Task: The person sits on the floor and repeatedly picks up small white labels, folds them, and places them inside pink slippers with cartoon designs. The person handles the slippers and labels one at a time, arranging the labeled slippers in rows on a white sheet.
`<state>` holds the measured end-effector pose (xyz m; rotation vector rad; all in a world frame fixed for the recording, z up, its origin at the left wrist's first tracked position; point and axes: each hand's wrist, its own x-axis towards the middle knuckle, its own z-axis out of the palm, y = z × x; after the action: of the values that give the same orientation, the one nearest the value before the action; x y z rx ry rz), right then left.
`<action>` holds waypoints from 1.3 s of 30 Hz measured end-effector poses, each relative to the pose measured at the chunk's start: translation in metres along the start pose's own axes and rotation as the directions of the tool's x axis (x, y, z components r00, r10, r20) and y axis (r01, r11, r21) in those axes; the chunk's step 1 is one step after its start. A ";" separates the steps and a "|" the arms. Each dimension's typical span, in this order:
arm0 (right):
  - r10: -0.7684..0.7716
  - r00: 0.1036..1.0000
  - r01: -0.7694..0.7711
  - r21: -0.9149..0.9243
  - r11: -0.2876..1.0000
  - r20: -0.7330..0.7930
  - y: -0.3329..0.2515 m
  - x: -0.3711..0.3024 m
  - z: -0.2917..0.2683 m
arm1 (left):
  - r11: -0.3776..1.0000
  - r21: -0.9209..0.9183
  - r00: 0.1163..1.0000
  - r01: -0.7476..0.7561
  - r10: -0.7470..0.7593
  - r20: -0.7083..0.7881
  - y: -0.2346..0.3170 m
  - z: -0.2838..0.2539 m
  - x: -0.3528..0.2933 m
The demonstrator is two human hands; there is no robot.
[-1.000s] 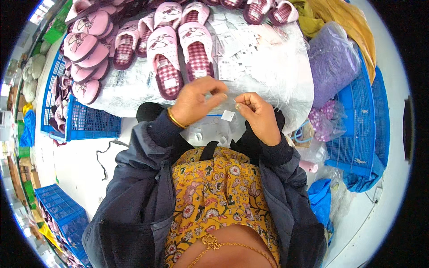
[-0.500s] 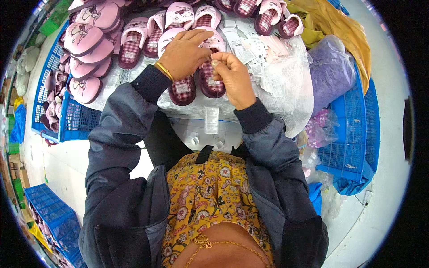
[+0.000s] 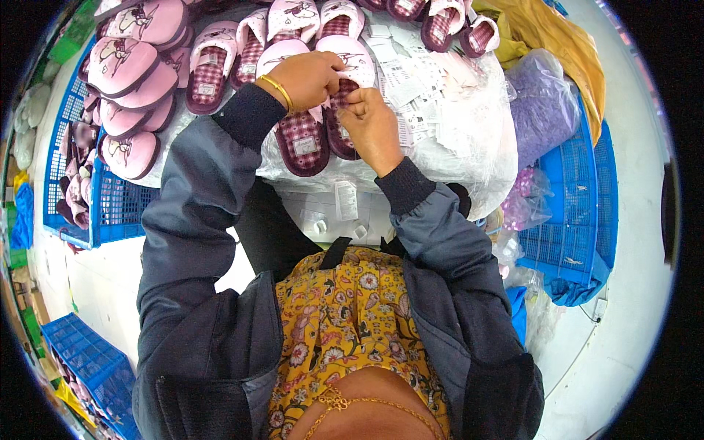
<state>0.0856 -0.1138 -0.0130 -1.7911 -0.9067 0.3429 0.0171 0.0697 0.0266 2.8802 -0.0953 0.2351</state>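
Plastic-covered counter (image 3: 469, 172); pink slipper stack (image 3: 128, 70) far left, paper labels (image 3: 402, 82) right of centre; slipper pair (image 3: 302, 155) at near edge, centre; left hand (image 3: 302, 81) over its uppers, right hand (image 3: 372, 125) at right slipper (image 3: 353, 66) opening; fingers curled on both, can't tell on what.

A slate-blue jacket (image 3: 189, 293) fills both sides of the lower frame, hanging unfastened, with darker panels low down and near-black ribbed cuffs (image 3: 405, 187). At lower centre shows a mustard-yellow top (image 3: 356, 315) printed with red, white and grey flowers. A gold chain necklace with an openwork pendant (image 3: 335, 400) sits at the bottom edge. A gold bangle (image 3: 277, 91) circles the wrist of the left hand (image 3: 308, 78), and the trousers (image 3: 270, 227) are black.
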 end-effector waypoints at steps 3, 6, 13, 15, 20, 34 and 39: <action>0.034 0.999 -0.034 -0.019 0.999 0.002 -0.001 0.002 0.002 | 0.999 -0.036 0.998 -0.004 0.007 0.066 -0.004 -0.003 0.005; 0.043 0.999 -0.042 -0.067 0.997 0.006 -0.003 0.004 0.003 | 0.999 -0.037 0.999 -0.026 0.028 0.036 -0.005 0.002 0.005; 0.023 1.000 -0.026 -0.159 0.987 -0.020 0.002 0.009 0.009 | 0.999 -0.035 0.999 -0.039 0.039 0.008 -0.004 0.004 0.004; 0.041 0.999 -0.045 -0.167 0.985 -0.026 0.001 0.009 0.010 | 0.998 -0.044 0.999 -0.043 0.043 0.002 -0.004 0.004 0.004; 0.094 0.995 -0.098 -0.138 0.986 -0.036 -0.001 0.009 0.011 | 0.998 -0.041 0.999 -0.042 0.043 0.021 -0.003 0.004 0.005; 0.043 0.995 -0.054 -0.131 0.990 -0.086 0.006 0.012 0.016 | 0.993 0.107 0.998 -0.056 0.057 -0.009 0.005 0.005 0.009; 0.033 0.998 -0.036 -0.042 0.998 -0.057 0.008 0.011 0.012 | 0.988 0.152 0.997 -0.035 0.045 -0.065 0.009 0.007 0.008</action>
<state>0.0884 -0.0991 -0.0232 -1.8488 -0.8503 0.2954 0.0256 0.0590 0.0235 3.0192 -0.1278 0.3633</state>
